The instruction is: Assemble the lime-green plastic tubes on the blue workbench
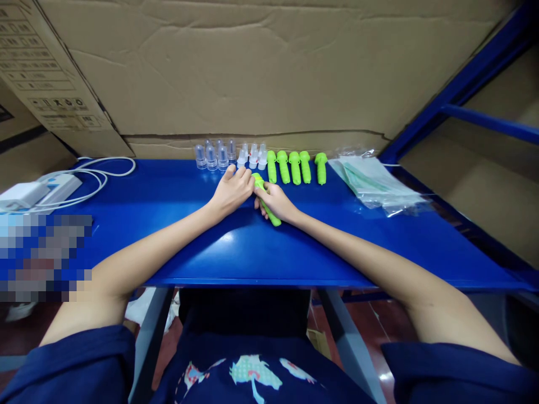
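My right hand [278,202] is wrapped round a bright green plastic handle [270,212], which slants with its lower end toward me. At the handle's upper end, the curled fingers of my left hand [233,189] close on it; what lies under those fingertips is hidden. Behind the hands stand several clear plastic cups [211,158] with narrow tops. Beside them are several small whitish translucent caps [253,157]. To their right, several more green handles [295,167] lie in a row, with one [321,168] a little apart.
A clear plastic bag [374,182] with pale green and white contents lies on the blue table [219,252]. At the left are a white device [61,185] and a looped white cable [126,160]. Cardboard [252,73] walls the back; a blue frame bar [492,120] stands right.
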Demonstrator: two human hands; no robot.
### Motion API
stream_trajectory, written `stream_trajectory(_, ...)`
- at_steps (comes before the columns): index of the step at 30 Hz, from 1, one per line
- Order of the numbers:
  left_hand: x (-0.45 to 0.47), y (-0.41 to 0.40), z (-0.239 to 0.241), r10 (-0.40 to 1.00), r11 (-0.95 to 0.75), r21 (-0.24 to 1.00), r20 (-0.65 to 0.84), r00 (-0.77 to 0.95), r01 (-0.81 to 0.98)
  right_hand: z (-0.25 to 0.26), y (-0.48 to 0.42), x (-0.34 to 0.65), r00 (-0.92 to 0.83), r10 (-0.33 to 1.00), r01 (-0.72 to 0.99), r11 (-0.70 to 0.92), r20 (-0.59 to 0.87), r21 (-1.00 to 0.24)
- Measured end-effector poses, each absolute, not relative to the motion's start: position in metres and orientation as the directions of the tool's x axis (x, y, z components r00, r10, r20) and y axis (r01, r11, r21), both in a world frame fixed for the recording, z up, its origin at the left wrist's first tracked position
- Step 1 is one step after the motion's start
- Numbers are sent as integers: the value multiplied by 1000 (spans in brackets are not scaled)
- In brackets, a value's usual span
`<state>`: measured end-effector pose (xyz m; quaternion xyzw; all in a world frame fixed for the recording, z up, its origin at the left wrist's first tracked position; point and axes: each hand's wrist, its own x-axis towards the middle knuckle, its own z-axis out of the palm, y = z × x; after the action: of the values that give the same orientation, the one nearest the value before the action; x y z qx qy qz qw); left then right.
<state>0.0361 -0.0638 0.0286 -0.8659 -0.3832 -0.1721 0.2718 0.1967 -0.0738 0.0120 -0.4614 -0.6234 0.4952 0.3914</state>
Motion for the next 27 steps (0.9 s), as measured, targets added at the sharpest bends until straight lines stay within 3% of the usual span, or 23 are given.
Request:
stream_trajectory(9,28,-46,23,534,-584,-305,553,639,752,19,-78,197,-276,961,180,70,18,-981)
stream_trajectory(17,27,-51,31,601,-606,-149,557,573,781,19,-77,198,-288,957,184,88,32,-979)
stream_trajectory(27,32,-61,35,652,-572,-89,553,518,815,22,-77,197,-285,958,206,76,15,-976)
